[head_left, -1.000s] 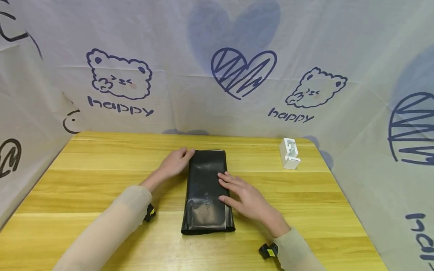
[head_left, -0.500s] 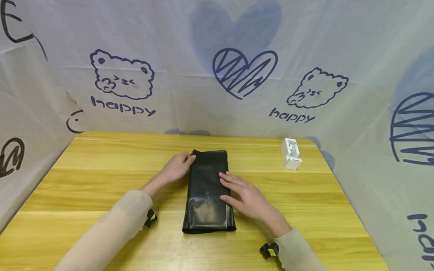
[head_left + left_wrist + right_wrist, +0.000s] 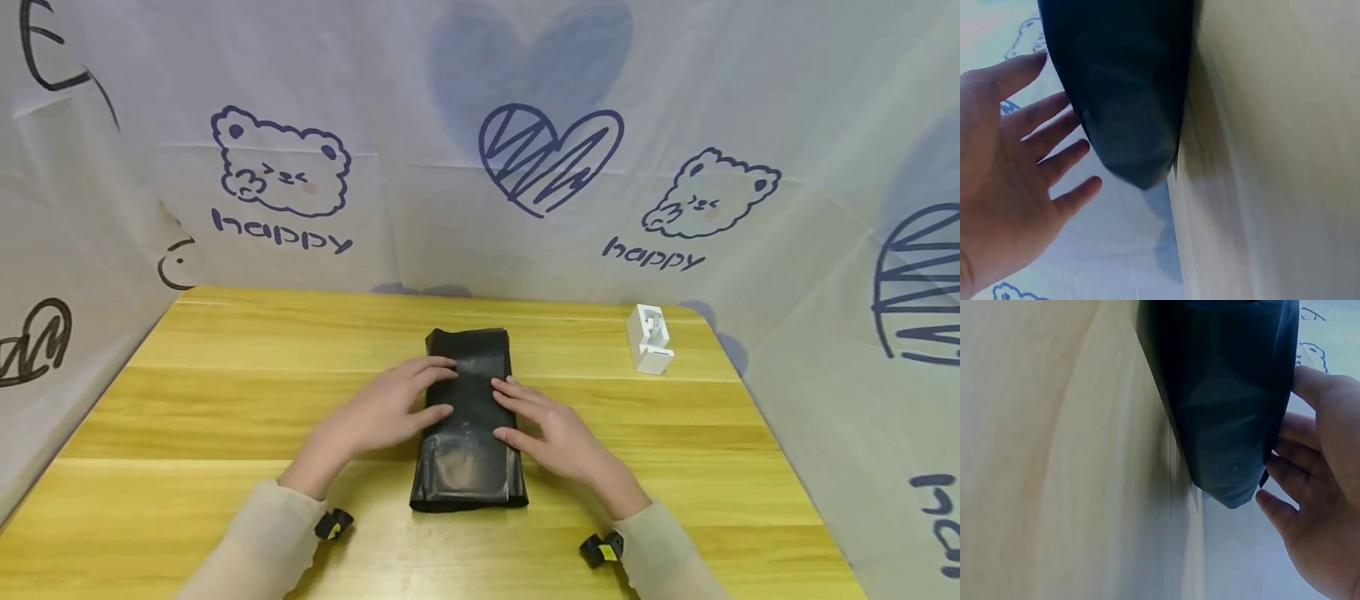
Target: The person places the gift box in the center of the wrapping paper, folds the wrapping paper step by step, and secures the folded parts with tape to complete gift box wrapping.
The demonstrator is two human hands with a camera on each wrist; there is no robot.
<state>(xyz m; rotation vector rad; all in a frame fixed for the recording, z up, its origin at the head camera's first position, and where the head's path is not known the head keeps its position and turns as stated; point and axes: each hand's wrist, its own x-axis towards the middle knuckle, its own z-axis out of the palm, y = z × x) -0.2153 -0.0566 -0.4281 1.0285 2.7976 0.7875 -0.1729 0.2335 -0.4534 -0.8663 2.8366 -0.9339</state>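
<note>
A folded black plastic bag (image 3: 474, 450) lies lengthwise on the wooden table, its near end slightly puffed open and its far left corner a little raised. My left hand (image 3: 386, 408) reaches over the bag's left edge, fingers spread and fingertips at its upper face. From the other side my right hand (image 3: 558, 437) rests its extended fingertips along the right edge. In the left wrist view, the left fingers (image 3: 1063, 165) stand loosely apart beside the dark bag (image 3: 1125, 100). The right wrist view has the bag (image 3: 1229, 412) with the right hand's fingers (image 3: 1291, 472) against its side.
A small white box-like holder (image 3: 650, 340) stands at the table's back right. Behind the wooden table (image 3: 225, 400) hangs a white cloth (image 3: 420, 200) printed with bears and hearts. A black wrist device (image 3: 333, 524) sits by the left cuff, another (image 3: 602, 550) by the right.
My left hand has let go of the bag's far left corner and come nearer, its fingers now spread over the left edge. The right hand has stayed in place on the bag.
</note>
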